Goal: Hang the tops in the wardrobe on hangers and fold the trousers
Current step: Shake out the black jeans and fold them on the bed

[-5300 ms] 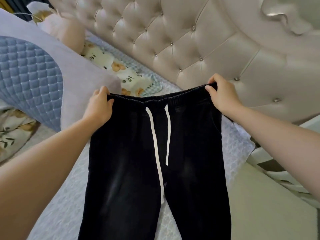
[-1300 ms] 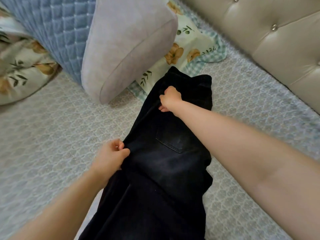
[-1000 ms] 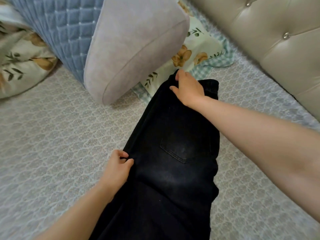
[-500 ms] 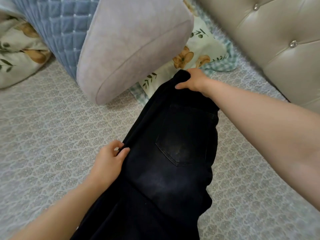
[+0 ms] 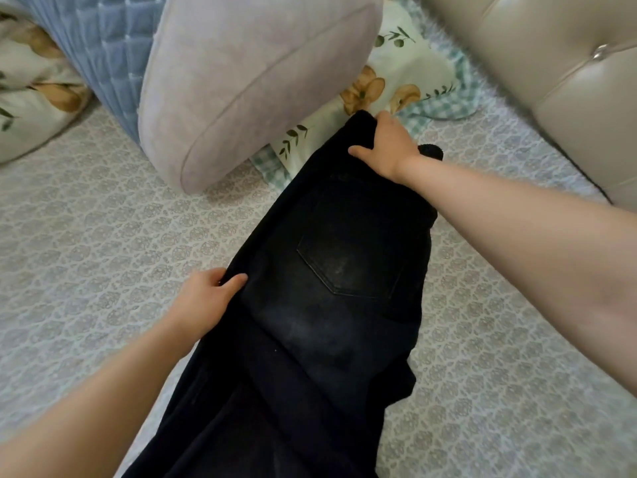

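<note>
The black trousers (image 5: 327,305) lie lengthwise on the bed cover (image 5: 103,236), doubled over along their length so that one back pocket (image 5: 348,260) faces up. Their waist end points toward the head of the bed, and the legs run toward the person and out of the lower edge of the view. The right hand (image 5: 389,146) clasps the waistband at the far end, with the fingers curled over the band's far edge and the thumb lying on top of the cloth. The left hand (image 5: 206,301) grasps the trousers' left edge at about seat height, the thumb on the upper side and the fingers tucked under the fold. Both bare forearms reach in from the near side, the right one passing above the right edge of the trousers. The waist end reaches the checked border of a floral pillow (image 5: 403,74) that lies flat near the head of the bed. Just left of it a pale grey cushion (image 5: 248,77) leans over the pillow, and a blue quilted cushion (image 5: 110,46) sits against its far left side. Another floral pillow (image 5: 31,91) shows at the left edge of the bed. A beige tufted headboard (image 5: 551,81) with a shiny stud (image 5: 601,51) rises along the bed's upper right edge.
</note>
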{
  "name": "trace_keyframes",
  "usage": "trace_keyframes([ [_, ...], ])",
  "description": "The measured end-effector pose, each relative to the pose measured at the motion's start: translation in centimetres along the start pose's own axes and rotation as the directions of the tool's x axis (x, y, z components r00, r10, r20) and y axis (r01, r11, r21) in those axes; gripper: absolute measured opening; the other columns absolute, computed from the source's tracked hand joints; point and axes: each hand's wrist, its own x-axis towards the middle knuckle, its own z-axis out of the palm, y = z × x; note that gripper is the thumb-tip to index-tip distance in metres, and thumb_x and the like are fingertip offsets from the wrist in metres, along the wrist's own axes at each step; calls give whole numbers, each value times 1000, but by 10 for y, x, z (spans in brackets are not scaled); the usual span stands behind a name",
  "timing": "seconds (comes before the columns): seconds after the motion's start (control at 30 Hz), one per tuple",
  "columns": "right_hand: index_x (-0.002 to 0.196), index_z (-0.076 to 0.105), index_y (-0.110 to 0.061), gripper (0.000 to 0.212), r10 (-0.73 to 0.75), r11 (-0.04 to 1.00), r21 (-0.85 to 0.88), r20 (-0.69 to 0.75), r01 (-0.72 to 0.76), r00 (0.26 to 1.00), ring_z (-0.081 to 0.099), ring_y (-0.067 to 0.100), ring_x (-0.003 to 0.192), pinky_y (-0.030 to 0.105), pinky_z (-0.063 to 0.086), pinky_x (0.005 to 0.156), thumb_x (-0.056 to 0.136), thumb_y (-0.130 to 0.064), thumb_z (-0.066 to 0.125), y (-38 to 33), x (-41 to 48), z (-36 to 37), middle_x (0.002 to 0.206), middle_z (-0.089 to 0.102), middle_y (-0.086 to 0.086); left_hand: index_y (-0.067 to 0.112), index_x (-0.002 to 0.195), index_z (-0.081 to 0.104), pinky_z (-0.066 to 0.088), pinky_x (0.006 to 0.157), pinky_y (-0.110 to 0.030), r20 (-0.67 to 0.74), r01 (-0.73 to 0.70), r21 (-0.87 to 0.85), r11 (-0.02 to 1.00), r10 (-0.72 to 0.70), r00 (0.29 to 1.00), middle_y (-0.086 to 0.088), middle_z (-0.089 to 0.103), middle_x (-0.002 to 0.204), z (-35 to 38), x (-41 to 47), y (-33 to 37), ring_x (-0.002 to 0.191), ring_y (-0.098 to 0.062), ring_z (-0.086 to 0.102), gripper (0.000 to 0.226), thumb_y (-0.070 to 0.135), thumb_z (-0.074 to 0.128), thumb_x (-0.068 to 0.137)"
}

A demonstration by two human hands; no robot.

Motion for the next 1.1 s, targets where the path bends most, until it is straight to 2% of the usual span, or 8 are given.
trace_keyframes([
  [0.2,151,16,1,69,-156,938,-325,-84,121,984,35,34,135,42,34,106,100,-36,44,3,-51,0,150,32,20,14,105,70,59,71,-38,100,138,-218,966,-119,988,-11,76,95,4,-35,-11,85,-27,74,38,44,46,101],
  [0.33,147,29,-2,59,-241,936,-292,-115,199,964,26,35,142,45,28,114,98,-26,49,13,-102,5,154,30,18,7,102,69,59,74,-42,96,167,-231,959,-149,984,-15,75,91,7,-66,-28,83,-32,73,48,48,45,100],
  [0.47,140,40,-4,53,-218,962,-206,-181,180,959,37,33,133,45,39,107,91,-14,56,27,-174,23,146,41,14,5,100,67,59,80,-40,113,178,-173,969,-160,981,-13,75,87,19,-92,-61,82,-28,74,35,36,51,101],
  [0.7,139,39,-6,47,102,988,134,-152,-82,983,46,24,121,29,43,94,96,-18,54,32,-313,69,133,46,11,7,84,65,56,57,-38,-158,70,84,994,-56,986,-9,69,68,12,-115,-135,50,-25,65,17,11,56,97],
  [0.77,135,41,-6,39,273,901,376,-104,-216,956,49,19,112,20,38,84,99,-20,49,24,-341,81,126,47,8,14,80,64,53,57,-34,-263,19,194,981,33,964,-4,68,68,-1,-117,-147,49,-21,65,15,14,62,94],
  [0.87,120,43,-9,25,546,625,640,52,-448,836,57,20,88,22,42,65,101,-26,44,6,-362,97,108,57,9,18,82,64,43,62,-31,-280,-39,342,939,142,949,0,68,82,-23,-115,-153,66,-17,64,11,23,67,91],
  [0.93,107,45,-10,25,621,510,658,164,-554,767,58,23,80,27,41,60,102,-33,42,-8,-370,106,90,58,5,19,87,65,42,66,-28,-232,-79,383,920,179,956,4,66,87,-31,-112,-153,76,-12,60,14,31,70,90],
  [1.1,109,53,-7,38,598,607,511,212,-609,773,53,14,73,31,38,66,102,-42,40,-32,-393,118,85,57,0,17,92,61,50,72,-35,-78,-178,510,842,251,965,4,62,87,-20,-107,-148,77,-14,59,21,38,67,91],
])
